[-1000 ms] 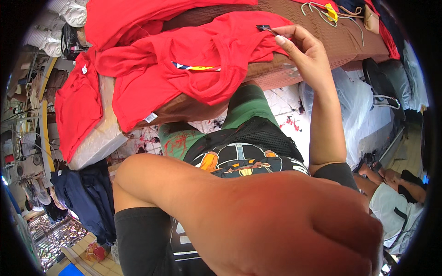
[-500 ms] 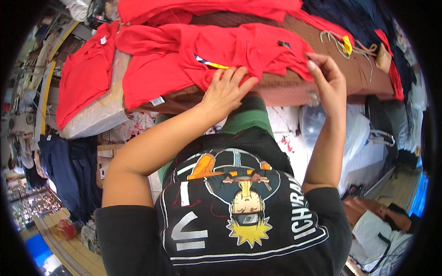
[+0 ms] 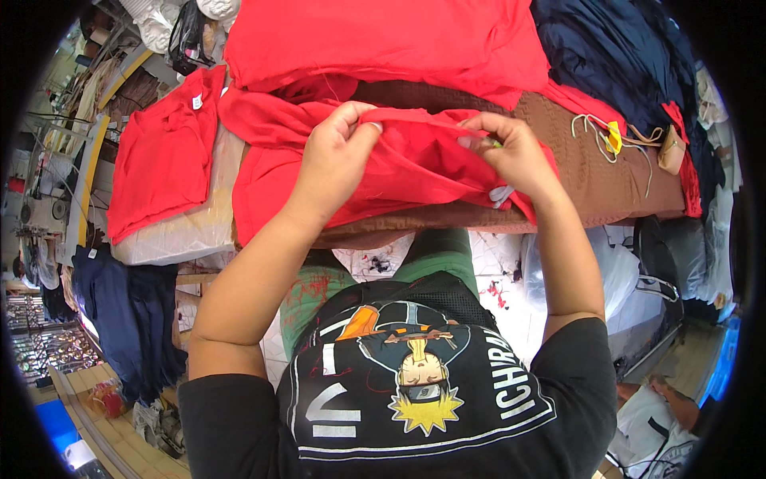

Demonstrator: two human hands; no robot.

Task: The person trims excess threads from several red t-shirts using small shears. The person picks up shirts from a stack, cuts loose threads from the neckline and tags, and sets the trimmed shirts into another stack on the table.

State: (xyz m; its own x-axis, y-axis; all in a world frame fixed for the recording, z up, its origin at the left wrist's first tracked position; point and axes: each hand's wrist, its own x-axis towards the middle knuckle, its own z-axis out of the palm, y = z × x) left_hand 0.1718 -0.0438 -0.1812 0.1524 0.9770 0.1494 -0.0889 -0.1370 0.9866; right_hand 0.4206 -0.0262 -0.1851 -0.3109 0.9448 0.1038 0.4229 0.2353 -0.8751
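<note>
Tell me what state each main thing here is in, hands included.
Central red fabric garment, bunched, edge raised
Bare left hand, pinching that edge
Bare right hand, pinching that edge
Red fabric garment at far left, lying flat
Navy fabric heap, upper right, crumpled
Brown textured cloth cover, spread out, partly hidden

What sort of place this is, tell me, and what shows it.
Likely a garment workshop: a red garment being handled, heaped navy cloth, and red scraps, perhaps thread, on the floor.
</note>
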